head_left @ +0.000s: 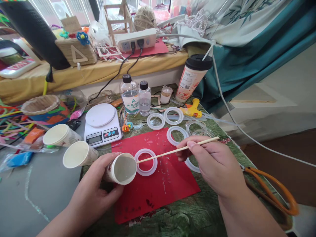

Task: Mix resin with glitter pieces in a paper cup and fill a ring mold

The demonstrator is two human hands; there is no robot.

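Note:
My left hand (92,192) is wrapped round a paper cup (123,169), tilted so that its mouth faces me; a cloudy clear liquid seems to be inside. Between thumb and fingers, my right hand (213,161) grips a thin wooden stick (172,151), whose far tip is at the cup's rim. Just beyond that tip a translucent white ring mould (156,163) lies on a red sheet (158,194). More such rings, among them a ring mould (177,135) at the sheet's edge, lie past my right hand. One is partly hidden behind my fingers.
Two paper cups (81,154) stand at left beside a white digital scale (102,125). Behind are a labelled bottle (130,95), a smaller bottle (144,98), a yellow glue gun (194,108) and a tall drink cup (192,79). Orange-handled scissors (271,187) lie at right.

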